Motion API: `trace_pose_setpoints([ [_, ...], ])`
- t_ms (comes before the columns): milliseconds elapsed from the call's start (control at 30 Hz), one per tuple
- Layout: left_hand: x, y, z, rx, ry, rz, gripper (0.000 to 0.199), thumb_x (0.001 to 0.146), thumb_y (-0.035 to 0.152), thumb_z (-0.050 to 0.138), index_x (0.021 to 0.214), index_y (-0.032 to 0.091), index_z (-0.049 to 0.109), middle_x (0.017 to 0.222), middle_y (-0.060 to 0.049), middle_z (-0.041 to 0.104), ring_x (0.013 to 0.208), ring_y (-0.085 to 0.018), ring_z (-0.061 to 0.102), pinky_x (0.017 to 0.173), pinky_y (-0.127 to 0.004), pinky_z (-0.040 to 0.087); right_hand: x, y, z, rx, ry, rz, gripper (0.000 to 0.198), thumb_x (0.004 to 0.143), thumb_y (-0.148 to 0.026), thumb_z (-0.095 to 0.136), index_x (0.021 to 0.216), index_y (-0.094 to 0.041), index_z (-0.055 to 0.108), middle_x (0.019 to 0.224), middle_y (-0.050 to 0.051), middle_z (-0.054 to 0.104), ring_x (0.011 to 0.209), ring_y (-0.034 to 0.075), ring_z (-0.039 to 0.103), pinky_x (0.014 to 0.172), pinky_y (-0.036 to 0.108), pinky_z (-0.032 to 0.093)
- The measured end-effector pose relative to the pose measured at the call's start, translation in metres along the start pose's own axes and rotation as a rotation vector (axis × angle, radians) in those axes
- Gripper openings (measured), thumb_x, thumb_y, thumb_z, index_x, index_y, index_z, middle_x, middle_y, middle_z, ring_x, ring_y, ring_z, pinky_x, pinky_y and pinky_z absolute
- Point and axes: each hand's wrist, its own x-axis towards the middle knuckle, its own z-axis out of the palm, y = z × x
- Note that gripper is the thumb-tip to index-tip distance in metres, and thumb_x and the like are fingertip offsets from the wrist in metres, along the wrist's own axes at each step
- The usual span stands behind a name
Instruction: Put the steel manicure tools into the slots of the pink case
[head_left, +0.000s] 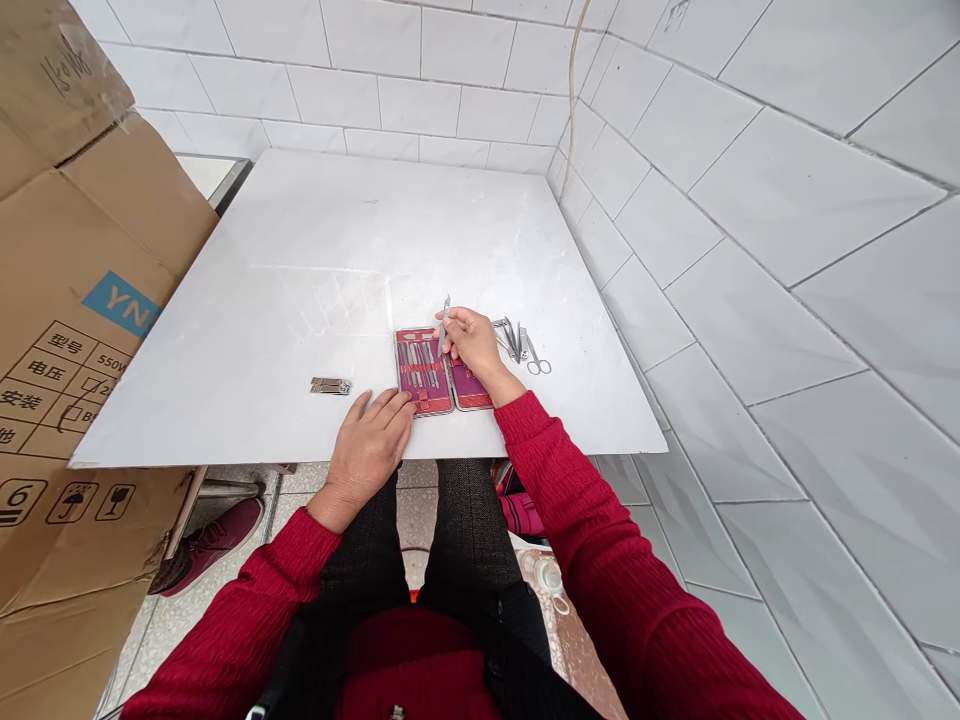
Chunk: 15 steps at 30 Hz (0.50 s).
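Note:
An unfolded manicure case (424, 401) with a red and purple lining lies near the table's front edge. Several slim metal tools (420, 365) sit in its left half. My right hand (474, 343) is over the case, pinching an upright cuticle trimmer (445, 318) with a bluish tip. My left hand (373, 440) lies flat, its fingers stretched out and touching the case's lower left edge. Left of that hand are nail clippers (331, 386). Beside my right hand lie small scissors (537, 362) and more metal clippers or nippers (516, 340), partly overlapping one another.
The white table (322, 220) reaches back to a tiled wall (420, 100), with another tiled wall (720, 300) along its right. Cardboard boxes (82, 250) stand at the left. A cable (572, 100) hangs in the corner. Below the table is a dark red shoe (214, 548).

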Motion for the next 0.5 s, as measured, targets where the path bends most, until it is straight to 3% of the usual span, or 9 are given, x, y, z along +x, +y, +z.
trace_pose_setpoints([
  [500, -0.0008, -0.0005, 0.0016, -0.046, 0.003, -0.018, 0.030, 0.104, 0.017, 0.047, 0.126, 0.020, 0.068, 0.135, -0.008, 0.072, 0.127, -0.027, 0.065, 0.111, -0.050, 0.044, 0.0006, 0.0009, 0.0012, -0.004, -0.012, 0.006, 0.030, 0.095, -0.050, 0.066, 0.094, -0.020, 0.067, 0.071, -0.001, 0.069, 0.045, 0.008, 0.052, 0.038, 0.019, 0.040],
])
